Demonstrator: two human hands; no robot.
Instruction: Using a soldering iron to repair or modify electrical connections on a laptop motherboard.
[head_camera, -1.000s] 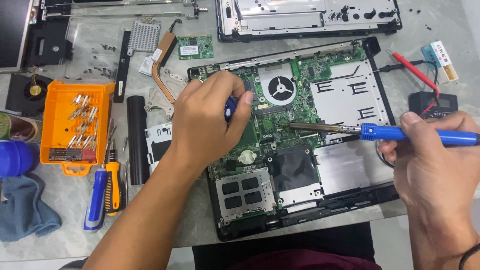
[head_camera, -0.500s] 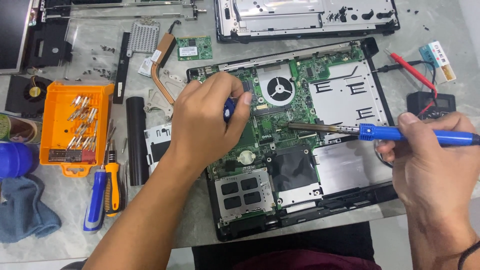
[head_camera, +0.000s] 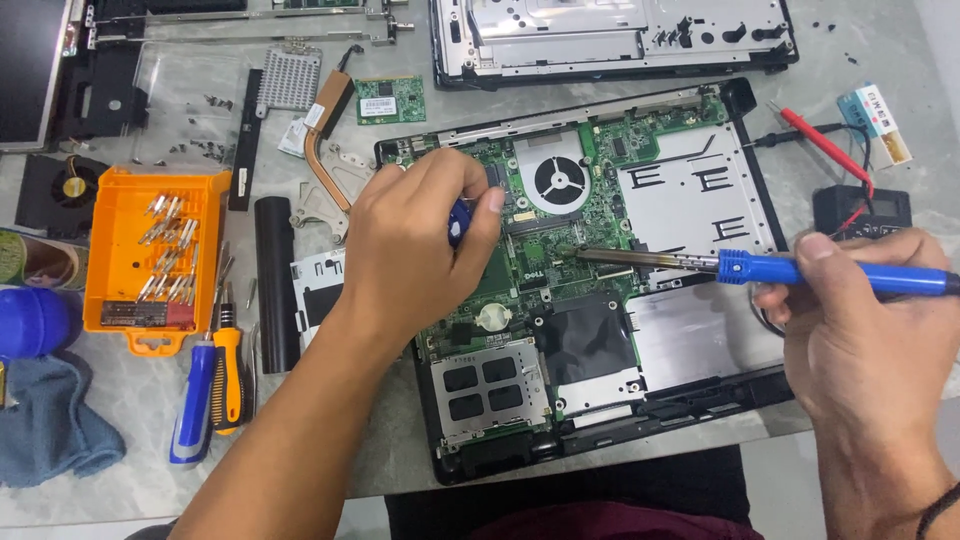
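Head view:
Left hand (head_camera: 415, 250): fingers curled together around a small blue tool (head_camera: 458, 220), only a bit of which shows between thumb and fingers; the hand rests over the left part of the board.
Blue tool: clamped in the left hand, above the green board just left of the fan.
Right hand (head_camera: 860, 340): closed on the blue handle of the iron (head_camera: 760, 266), thumb on top, at the laptop's right edge.
Iron: lies nearly level, metal tip pointing left, its end touching or just above the board right below the fan; I cannot tell which.
Board (head_camera: 600, 195): green, bare, sitting in the open black laptop base (head_camera: 700, 400) in the middle of the table.
Fan (head_camera: 560, 182): round, black, in a silver housing on the board's upper middle.
Coin cell (head_camera: 487, 318): on the board, below the left hand.
Tray (head_camera: 125, 250): orange, left of the laptop, with silver bits lying in it.
Screwdrivers (head_camera: 215, 385): one blue, one orange and black, side by side just below the tray.
Cloth (head_camera: 50, 430): blue-grey, at the lower left corner.
Black cylinder (head_camera: 275, 280): upright between tray and laptop.
Heat pipe (head_camera: 320, 140): copper, above the left hand, near a small green card (head_camera: 390, 98).
Meter (head_camera: 860, 208): black, right of the laptop, with a red probe (head_camera: 820, 140) near it.
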